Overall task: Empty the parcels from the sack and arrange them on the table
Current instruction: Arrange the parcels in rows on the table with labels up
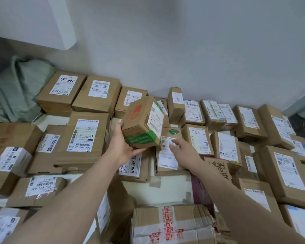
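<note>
My left hand [121, 144] grips a small cardboard box with an orange mark and a green band [142, 121], lifted and tilted above the middle of the table. My right hand [184, 149] reaches out beside it, fingers relaxed, fingertips touching the white label of a flat parcel with a green leaf sticker [167, 153]. Several brown labelled parcels cover the white table [169, 189]. A crumpled green sack [18, 90] lies at the far left against the wall.
Large boxes [85, 133] fill the left side, smaller ones [198, 139] stand in rows at the right. A taped box with red print [171, 224] sits at the near edge. The wall runs close behind the back row.
</note>
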Available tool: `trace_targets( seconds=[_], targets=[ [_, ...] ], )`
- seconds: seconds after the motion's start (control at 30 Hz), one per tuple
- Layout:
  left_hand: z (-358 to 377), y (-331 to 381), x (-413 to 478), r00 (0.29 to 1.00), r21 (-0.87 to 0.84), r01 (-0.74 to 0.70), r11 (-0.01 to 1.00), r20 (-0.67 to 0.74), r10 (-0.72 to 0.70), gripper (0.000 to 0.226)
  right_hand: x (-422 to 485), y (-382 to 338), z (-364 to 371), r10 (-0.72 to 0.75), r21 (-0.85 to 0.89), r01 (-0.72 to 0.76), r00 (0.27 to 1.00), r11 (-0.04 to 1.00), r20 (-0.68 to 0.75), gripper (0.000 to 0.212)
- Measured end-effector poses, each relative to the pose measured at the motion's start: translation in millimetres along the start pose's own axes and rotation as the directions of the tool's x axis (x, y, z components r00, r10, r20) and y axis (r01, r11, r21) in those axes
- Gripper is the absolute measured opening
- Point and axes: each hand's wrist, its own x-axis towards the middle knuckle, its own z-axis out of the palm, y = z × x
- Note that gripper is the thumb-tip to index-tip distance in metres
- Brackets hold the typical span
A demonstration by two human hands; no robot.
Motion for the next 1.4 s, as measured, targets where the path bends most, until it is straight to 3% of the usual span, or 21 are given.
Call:
trace_targets(
  seconds=[0.07, 0.13, 0.2, 0.27, 0.3, 0.37, 0.43, 0.5, 0.57, 0.67, 0.7, 0.77, 0.83, 0.9, 1.0, 1.07, 1.17, 1.23, 1.3, 1.4],
  targets=[
    [4, -6, -1, 0.988, -0.016, 0.097, 0.995, 0.124, -0.094, 0.056, -5, -12, -7, 0.022, 0.337, -0.031, 0.999, 0.941, 0.029, 0.066],
    [14, -14, -3, 0.967, 0.084, 0.158, 0.984, 0.187, -0.171, 0.054, -3, -14, -11, 0.055, 0.64, -0.177, 0.977, 0.748, 0.206, 0.087],
    [23, -22, -3, 0.971, 0.261, 0.16, 0.952, 0.131, -0.199, 0.05, -6, -11, -16, 0.009, 0.794, -0.24, 0.959, 0.559, 0.283, 0.08],
    [29, -28, 1, 0.992, 0.473, 0.068, 0.878, 0.059, -0.108, 0.045, -8, -3, -19, 0.02, 0.88, -0.244, 0.966, 0.409, 0.258, 0.067],
    [30, -30, 4, 0.998, 0.587, -0.003, 0.809, 0.047, -0.03, 0.044, -8, 2, -20, 0.049, 0.896, -0.226, 0.973, 0.382, 0.224, 0.064],
    [27, -32, 9, 0.987, 0.813, -0.085, 0.576, -0.009, 0.159, 0.043, -5, 10, -24, 0.131, 0.882, -0.202, 0.978, 0.425, 0.161, 0.06],
    [17, -37, 18, 0.952, 0.977, 0.076, 0.198, -0.13, 0.276, 0.055, -4, 14, -26, 0.201, 0.819, -0.244, 0.966, 0.519, 0.16, 0.056],
    [7, -45, 21, 0.946, 0.96, 0.26, -0.105, -0.231, 0.229, 0.07, -5, 16, -25, 0.215, 0.752, -0.29, 0.956, 0.592, 0.2, 0.056],
    [-1, -57, 27, 0.943, 0.908, 0.333, -0.254, -0.311, 0.121, 0.093, -5, 18, -19, 0.231, 0.681, -0.32, 0.947, 0.659, 0.222, 0.061],
    [-4, -72, 38, 0.926, 0.871, 0.372, -0.32, -0.371, 0.068, 0.123, -1, 22, -8, 0.272, 0.539, -0.378, 0.924, 0.753, 0.268, 0.084],
    [-4, -75, 42, 0.932, 0.876, 0.361, -0.321, -0.351, 0.089, 0.118, 1, 23, -5, 0.294, 0.511, -0.406, 0.911, 0.757, 0.288, 0.097],
    [-4, -74, 47, 0.952, 0.929, 0.291, -0.23, -0.257, 0.165, 0.09, 4, 24, 1, 0.317, 0.515, -0.433, 0.9, 0.74, 0.3, 0.11],
    [-10, -67, 52, 0.964, 0.98, 0.139, -0.142, -0.101, 0.248, 0.071, 10, 25, 7, 0.303, 0.59, -0.413, 0.91, 0.694, 0.281, 0.11],
    [-17, -56, 53, 0.969, 0.987, 0.037, -0.157, 0.003, 0.246, 0.082, 16, 19, 12, 0.287, 0.66, -0.388, 0.921, 0.644, 0.262, 0.1],
    [-20, -45, 46, 0.938, 0.989, 0.051, -0.136, -0.001, 0.347, 0.082, 16, 10, 15, 0.256, 0.686, -0.367, 0.93, 0.628, 0.262, 0.066],
    [-15, -38, 33, 0.896, 0.985, 0.09, -0.145, -0.016, 0.443, 0.073, 12, 8, 15, 0.242, 0.688, -0.355, 0.935, 0.633, 0.26, 0.069],
    [0, -29, 10, 0.843, 0.978, 0.129, -0.167, -0.019, 0.538, 0.059, -2, 9, 6, 0.245, 0.689, -0.317, 0.948, 0.652, 0.204, 0.092],
    [13, -27, -9, 0.859, 0.96, 0.153, -0.234, -0.012, 0.512, 0.049, -16, 11, -6, 0.245, 0.685, -0.278, 0.958, 0.673, 0.148, 0.088],
    [29, -31, -33, 0.902, 0.911, 0.172, -0.374, 0.008, 0.432, 0.041, -33, 15, -20, 0.236, 0.666, -0.213, 0.97, 0.715, 0.056, 0.075],
    [46, -49, -66, 0.975, 0.829, 0.052, -0.557, 0.077, 0.206, 0.038, -58, 22, -38, 0.239, 0.658, -0.136, 0.969, 0.741, -0.069, 0.068]
  ],
)
